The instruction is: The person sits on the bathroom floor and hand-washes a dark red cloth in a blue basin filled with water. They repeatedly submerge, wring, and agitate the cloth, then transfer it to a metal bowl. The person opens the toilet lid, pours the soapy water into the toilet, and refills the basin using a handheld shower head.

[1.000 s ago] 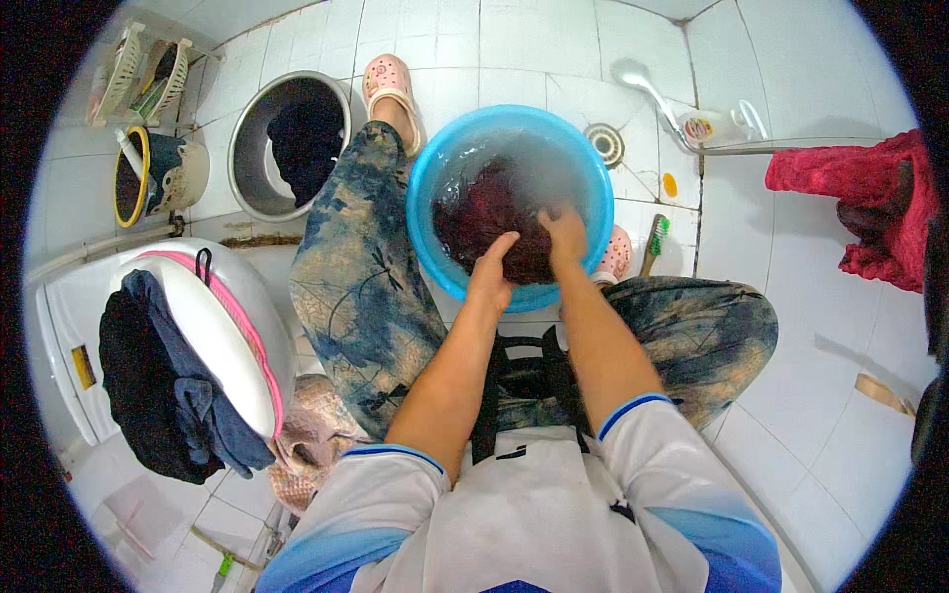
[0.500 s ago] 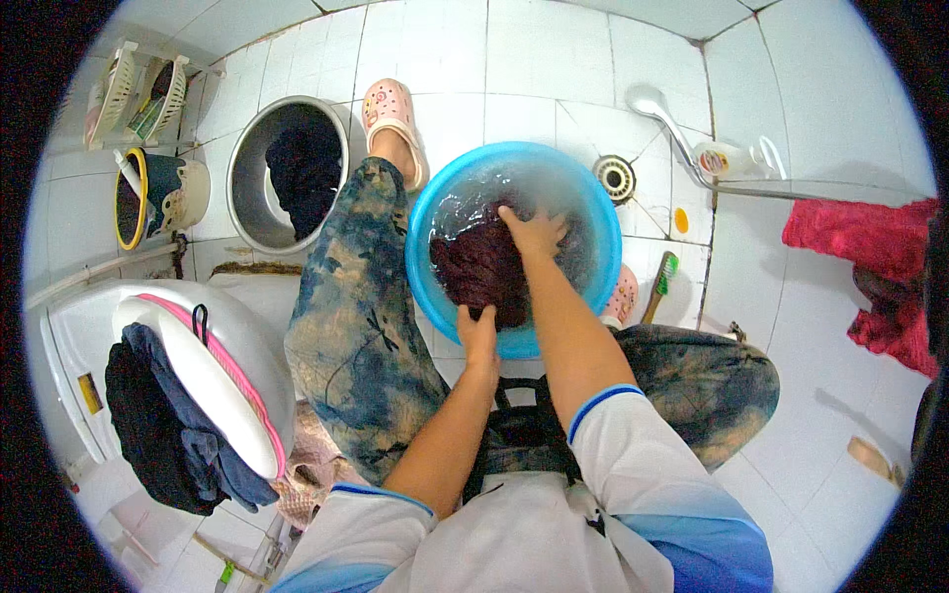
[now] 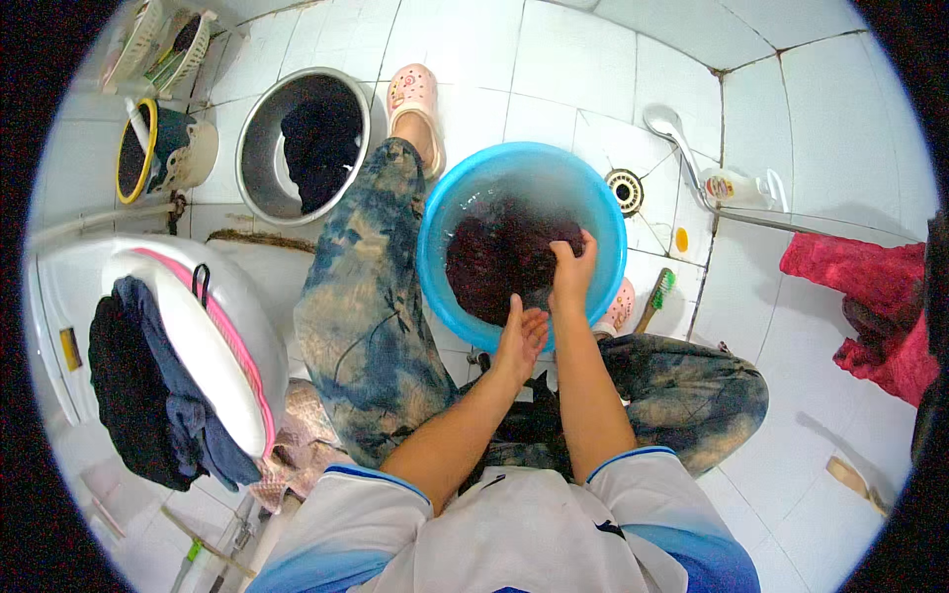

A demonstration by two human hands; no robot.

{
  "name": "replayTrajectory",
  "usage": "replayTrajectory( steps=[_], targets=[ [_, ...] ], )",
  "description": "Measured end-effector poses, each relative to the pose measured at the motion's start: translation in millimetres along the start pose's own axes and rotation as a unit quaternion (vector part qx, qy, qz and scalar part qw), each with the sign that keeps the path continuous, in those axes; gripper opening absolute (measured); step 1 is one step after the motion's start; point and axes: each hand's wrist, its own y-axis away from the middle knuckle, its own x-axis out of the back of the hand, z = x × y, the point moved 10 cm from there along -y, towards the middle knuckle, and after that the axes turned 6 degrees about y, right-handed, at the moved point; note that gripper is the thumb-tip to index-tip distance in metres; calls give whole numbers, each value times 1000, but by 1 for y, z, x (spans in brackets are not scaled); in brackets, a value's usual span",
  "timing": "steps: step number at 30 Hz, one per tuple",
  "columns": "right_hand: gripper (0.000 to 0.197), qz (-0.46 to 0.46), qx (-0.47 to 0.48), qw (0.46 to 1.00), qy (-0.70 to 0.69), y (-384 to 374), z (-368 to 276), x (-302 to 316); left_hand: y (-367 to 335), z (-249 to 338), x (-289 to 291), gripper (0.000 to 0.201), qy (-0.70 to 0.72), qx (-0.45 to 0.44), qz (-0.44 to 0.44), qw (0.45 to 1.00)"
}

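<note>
Dark maroon cloth (image 3: 499, 262) is lying in the water (image 3: 474, 210) of a blue basin (image 3: 522, 151). At the basin's six o'clock, the left hand (image 3: 524, 339) is holding its fingers loosely spread. The right hand (image 3: 573, 275) is bending at the cloth's three-to-four o'clock edge, thumb and forefinger parted at the tips; whether its other fingers are gripping cloth, I cannot tell. From the basin, a metal pot (image 3: 259, 148) is standing at ten o'clock and a green-bristled brush (image 3: 657, 296) is lying near four.
</note>
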Motion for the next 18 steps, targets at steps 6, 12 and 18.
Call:
replayTrajectory(
  steps=[6, 12, 18],
  targets=[
    [40, -82, -60, 975, -199, 51, -74, 9, 17, -5, -23, 93, 49, 37, -77, 995],
    [42, -155, -148, 924, -317, 113, -106, 8, 76, 34, -107, 100, 190, 32, -339, 921],
    [50, -186, -142, 947, -219, 134, -70, 34, 63, 72, -125, 74, 274, -21, -408, 871]
  ],
)
